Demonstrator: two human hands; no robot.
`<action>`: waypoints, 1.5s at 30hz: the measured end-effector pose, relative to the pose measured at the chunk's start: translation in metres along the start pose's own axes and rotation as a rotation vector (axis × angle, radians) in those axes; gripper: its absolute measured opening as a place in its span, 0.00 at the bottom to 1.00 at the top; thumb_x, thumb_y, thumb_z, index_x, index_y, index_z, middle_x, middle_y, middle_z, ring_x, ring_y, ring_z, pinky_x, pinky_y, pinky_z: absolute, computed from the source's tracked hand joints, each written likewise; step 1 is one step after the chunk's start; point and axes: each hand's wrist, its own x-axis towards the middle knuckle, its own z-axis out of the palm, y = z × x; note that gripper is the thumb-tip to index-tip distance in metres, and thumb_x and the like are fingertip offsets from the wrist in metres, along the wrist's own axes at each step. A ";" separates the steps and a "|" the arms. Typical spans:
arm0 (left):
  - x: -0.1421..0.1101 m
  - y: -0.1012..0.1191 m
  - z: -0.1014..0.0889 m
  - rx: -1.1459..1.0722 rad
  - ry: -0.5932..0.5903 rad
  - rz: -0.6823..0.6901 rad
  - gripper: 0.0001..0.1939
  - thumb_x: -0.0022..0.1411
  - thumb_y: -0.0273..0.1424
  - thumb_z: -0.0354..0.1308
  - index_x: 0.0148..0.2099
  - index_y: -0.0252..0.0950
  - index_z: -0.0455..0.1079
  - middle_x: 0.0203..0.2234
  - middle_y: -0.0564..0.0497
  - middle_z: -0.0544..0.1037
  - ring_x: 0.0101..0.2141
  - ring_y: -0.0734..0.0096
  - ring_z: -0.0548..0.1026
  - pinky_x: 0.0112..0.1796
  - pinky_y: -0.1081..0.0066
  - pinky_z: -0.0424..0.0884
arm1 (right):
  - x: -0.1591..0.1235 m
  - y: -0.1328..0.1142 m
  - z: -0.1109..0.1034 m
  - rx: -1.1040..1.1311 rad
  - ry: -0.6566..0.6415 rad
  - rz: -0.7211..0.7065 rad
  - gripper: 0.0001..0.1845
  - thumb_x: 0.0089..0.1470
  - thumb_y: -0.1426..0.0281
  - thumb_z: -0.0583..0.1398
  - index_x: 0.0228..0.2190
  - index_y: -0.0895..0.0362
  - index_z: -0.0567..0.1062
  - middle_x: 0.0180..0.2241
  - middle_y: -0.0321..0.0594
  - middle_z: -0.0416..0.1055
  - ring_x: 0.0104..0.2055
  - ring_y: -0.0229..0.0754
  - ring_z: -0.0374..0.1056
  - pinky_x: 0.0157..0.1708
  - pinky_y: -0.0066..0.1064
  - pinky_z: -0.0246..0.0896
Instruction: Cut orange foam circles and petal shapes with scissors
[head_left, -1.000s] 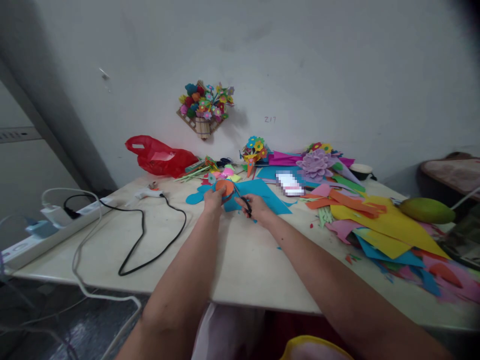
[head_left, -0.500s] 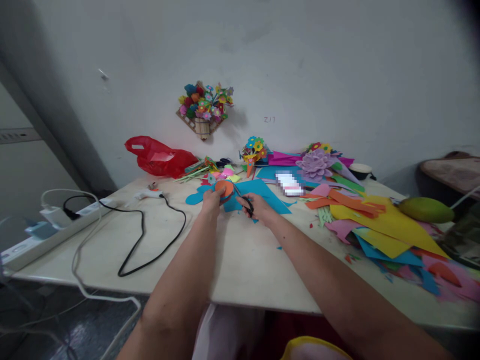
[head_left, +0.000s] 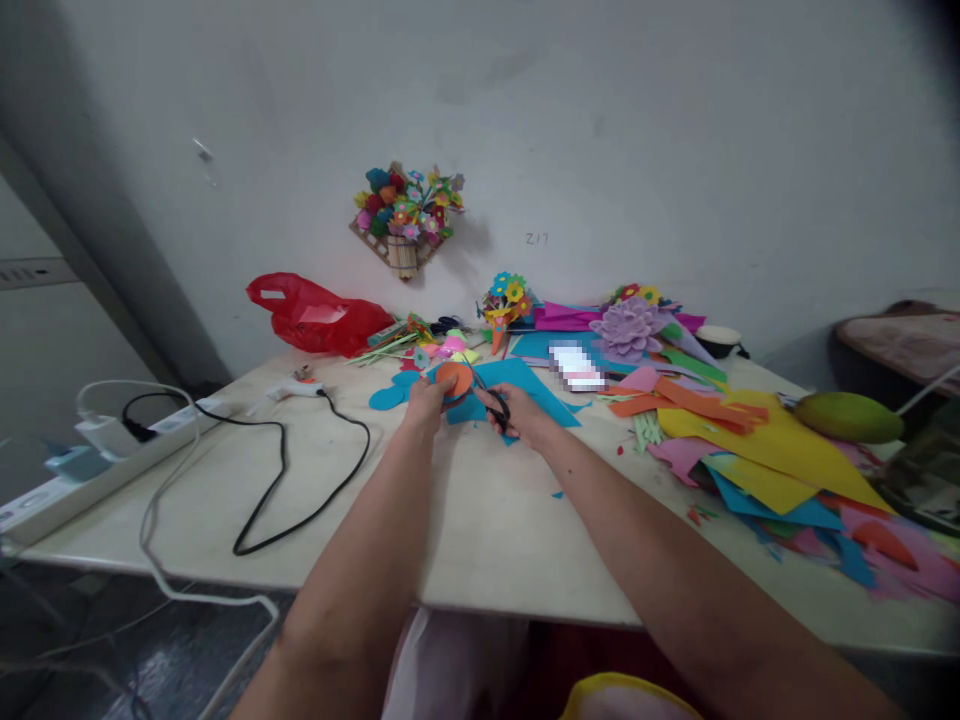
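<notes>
Cutting seems the step in hand; the left hand (head_left: 425, 402) pinches the orange disc (head_left: 454, 379); the right hand (head_left: 523, 416) grips the black-handled scissors (head_left: 502, 410), blades close by the disc's right side; both things are over the blue sheet (head_left: 541, 396), nearer the surface's (head_left: 487, 530) far edge than its near one; careful trimming calls for a steady disc and fingertips clear of the blades.

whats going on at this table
The left hand holds an orange disc, while the right hand holds scissors with the blades up by the disc's edge. A blue sheet lies beneath them on the table. Foam scraps are piled to the right.
</notes>
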 end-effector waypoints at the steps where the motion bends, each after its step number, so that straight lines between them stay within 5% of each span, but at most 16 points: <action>1: 0.001 0.000 -0.001 0.006 -0.004 0.000 0.18 0.63 0.16 0.71 0.49 0.37 0.71 0.35 0.50 0.84 0.34 0.64 0.86 0.39 0.65 0.87 | 0.000 0.000 0.000 -0.002 0.001 -0.003 0.11 0.70 0.64 0.67 0.39 0.54 0.70 0.17 0.26 0.68 0.14 0.32 0.59 0.12 0.21 0.38; 24: 0.011 0.001 -0.014 0.040 -0.139 -0.017 0.21 0.55 0.16 0.76 0.46 0.32 0.74 0.32 0.48 0.85 0.31 0.59 0.86 0.37 0.63 0.84 | -0.013 -0.013 0.000 -0.025 0.068 0.045 0.15 0.67 0.65 0.68 0.50 0.54 0.72 0.18 0.25 0.68 0.14 0.32 0.58 0.16 0.19 0.47; 34: 0.007 0.000 -0.010 0.091 -0.154 0.005 0.12 0.56 0.16 0.73 0.39 0.33 0.77 0.29 0.47 0.84 0.30 0.61 0.84 0.33 0.66 0.84 | -0.011 -0.008 -0.004 0.008 -0.007 0.019 0.25 0.70 0.63 0.66 0.62 0.57 0.71 0.18 0.26 0.69 0.14 0.34 0.62 0.13 0.21 0.40; 45: 0.010 -0.003 -0.010 0.101 -0.175 0.023 0.13 0.55 0.17 0.75 0.39 0.33 0.78 0.27 0.48 0.83 0.29 0.64 0.83 0.31 0.68 0.83 | -0.008 -0.005 -0.005 0.006 -0.017 0.011 0.25 0.70 0.63 0.66 0.63 0.58 0.70 0.18 0.26 0.69 0.14 0.34 0.61 0.12 0.20 0.40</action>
